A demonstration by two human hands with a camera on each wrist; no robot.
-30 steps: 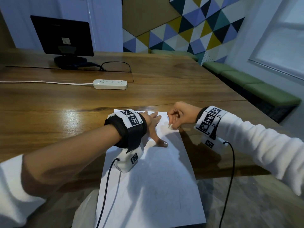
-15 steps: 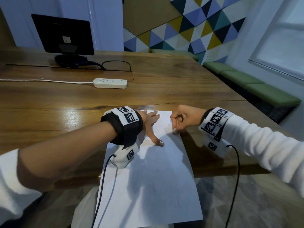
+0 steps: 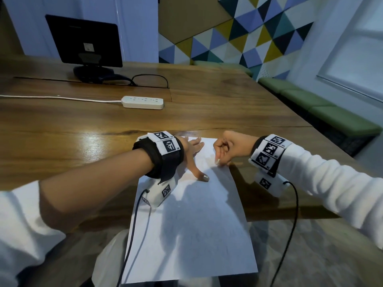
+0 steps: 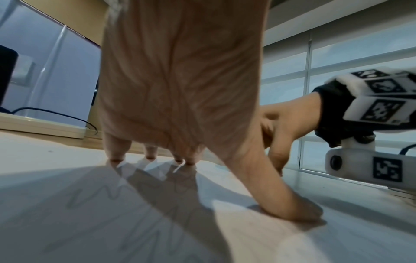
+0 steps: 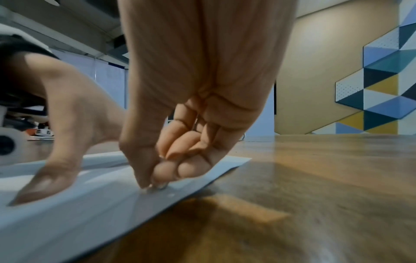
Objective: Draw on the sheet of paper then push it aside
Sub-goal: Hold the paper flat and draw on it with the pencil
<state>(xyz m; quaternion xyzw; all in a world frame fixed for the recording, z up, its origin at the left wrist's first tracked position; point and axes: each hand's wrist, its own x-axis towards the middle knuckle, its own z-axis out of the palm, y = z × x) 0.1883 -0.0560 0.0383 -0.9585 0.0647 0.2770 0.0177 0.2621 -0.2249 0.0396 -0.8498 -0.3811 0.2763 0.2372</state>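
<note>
My left hand (image 3: 191,149) presses spread fingers flat on the paper (image 3: 192,228); my right hand (image 3: 230,147) is curled, fingertips pinched together at the paper's right edge on the counter (image 3: 83,141).

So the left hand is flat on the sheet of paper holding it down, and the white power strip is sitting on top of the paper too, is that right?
Not quite. The left hand does press on the sheet of paper, but the white power strip is not on it. The head view shows it lying on the bare wooden table, farther from the person than the paper and apart from it.
</note>
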